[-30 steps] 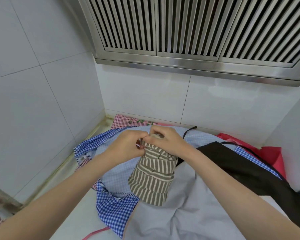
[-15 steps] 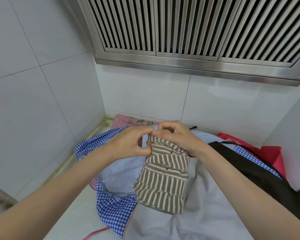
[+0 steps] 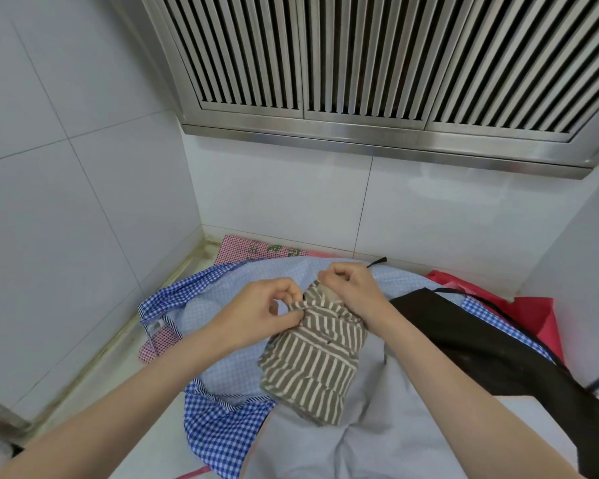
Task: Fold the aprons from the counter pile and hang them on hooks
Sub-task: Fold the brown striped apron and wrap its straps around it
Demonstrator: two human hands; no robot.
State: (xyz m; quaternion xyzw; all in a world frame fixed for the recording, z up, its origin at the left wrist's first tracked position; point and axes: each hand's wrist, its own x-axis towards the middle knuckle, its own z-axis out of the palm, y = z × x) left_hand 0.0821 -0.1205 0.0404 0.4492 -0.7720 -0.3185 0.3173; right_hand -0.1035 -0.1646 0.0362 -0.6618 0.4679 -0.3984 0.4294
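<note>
A folded brown-and-white striped apron (image 3: 312,361) is hanging from both hands, its lower end resting on the pile of aprons beneath them. The left hand (image 3: 263,309) is pinching the apron's upper left corner between thumb and curled fingers, and the right hand (image 3: 351,288) is gripping the top edge just beside it, fingers clenched around the bunched cloth. Directly under the hands a pale grey apron (image 3: 388,426) is lying spread out, overlapping a light blue checked apron (image 3: 222,361) with a darker blue gingham border below the left forearm. A black apron (image 3: 481,344) is lying under the right forearm, with a red apron (image 3: 533,312) beyond it. Past the hands a pink checked cloth (image 3: 253,250) is lying against the white tiled wall (image 3: 291,198), all on the pale table (image 3: 118,385).
</note>
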